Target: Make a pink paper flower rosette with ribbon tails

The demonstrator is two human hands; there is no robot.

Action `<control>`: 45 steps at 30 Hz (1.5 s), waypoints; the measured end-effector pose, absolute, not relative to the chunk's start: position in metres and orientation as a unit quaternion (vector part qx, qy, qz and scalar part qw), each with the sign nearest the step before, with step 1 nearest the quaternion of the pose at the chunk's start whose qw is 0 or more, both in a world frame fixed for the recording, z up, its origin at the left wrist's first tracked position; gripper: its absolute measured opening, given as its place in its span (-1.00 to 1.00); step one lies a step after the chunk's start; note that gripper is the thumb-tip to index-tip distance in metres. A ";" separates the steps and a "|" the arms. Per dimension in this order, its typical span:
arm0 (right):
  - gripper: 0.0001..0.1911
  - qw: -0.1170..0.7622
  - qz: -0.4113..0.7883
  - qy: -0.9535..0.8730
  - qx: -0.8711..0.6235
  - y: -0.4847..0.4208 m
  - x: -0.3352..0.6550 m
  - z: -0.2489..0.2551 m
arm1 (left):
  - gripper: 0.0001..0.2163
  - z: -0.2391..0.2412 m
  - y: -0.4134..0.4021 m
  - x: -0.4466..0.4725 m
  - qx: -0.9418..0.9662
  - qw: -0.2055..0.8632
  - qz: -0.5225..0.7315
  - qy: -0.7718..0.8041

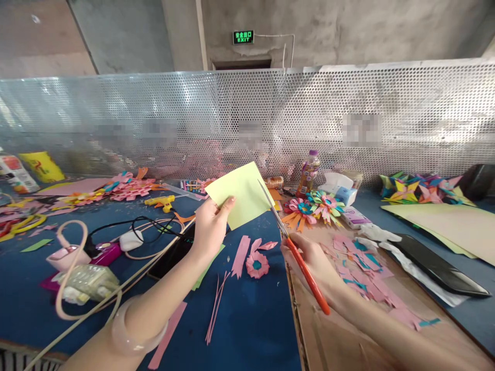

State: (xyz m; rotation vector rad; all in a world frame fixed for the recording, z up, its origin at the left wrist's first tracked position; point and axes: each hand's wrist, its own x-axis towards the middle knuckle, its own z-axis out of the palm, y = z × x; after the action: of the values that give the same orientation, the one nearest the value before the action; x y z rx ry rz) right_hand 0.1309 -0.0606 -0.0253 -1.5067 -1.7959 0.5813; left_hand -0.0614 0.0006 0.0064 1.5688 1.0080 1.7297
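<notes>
Pinched between the thumb and fingers of my left hand (212, 224) is a pale yellow-green sheet of paper (243, 193), raised above the table. My right hand (309, 260) grips a pair of scissors (307, 275) with orange-red handles. Their blades point up and away, meeting the sheet's right edge; whether they have cut into it I cannot tell. Below the sheet on the blue table lie a pink paper flower (257, 264) with a blue centre, a pink strip (240, 256) and some thin pink slivers (217, 309).
A yellow glue gun (161, 202) and tangled cables with a power strip (108, 253) occupy the left. Finished paper flowers (325, 206), a bottle (308, 172) and tissues (338, 186) stand at the back. Pink scraps (371, 281) cover the brown board on the right. A perforated metal screen (174, 103) spans behind.
</notes>
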 end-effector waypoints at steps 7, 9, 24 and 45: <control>-0.79 0.356 0.236 -0.702 -0.570 -0.061 0.132 -0.026 | -0.72 0.005 0.002 -0.062 0.593 0.287 0.650 0.377; -0.80 0.354 0.236 -0.702 -0.571 -0.061 0.132 -0.027 | -0.73 0.005 0.001 -0.062 0.593 0.286 0.651 0.378; -0.80 0.354 0.224 -0.708 -0.569 -0.061 0.132 -0.028 | -0.77 0.004 0.002 -0.063 0.586 0.293 0.657 0.374; -0.82 0.350 0.219 -0.719 -0.559 -0.060 0.133 -0.030 | -0.75 0.009 0.003 -0.069 0.575 0.235 0.659 0.424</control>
State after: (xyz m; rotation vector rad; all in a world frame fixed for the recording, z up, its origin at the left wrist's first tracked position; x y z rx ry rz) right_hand 0.1330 -0.0605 -0.0300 -1.4464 -1.8624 0.5674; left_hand -0.0692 0.0026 0.0089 1.5775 1.1624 1.8095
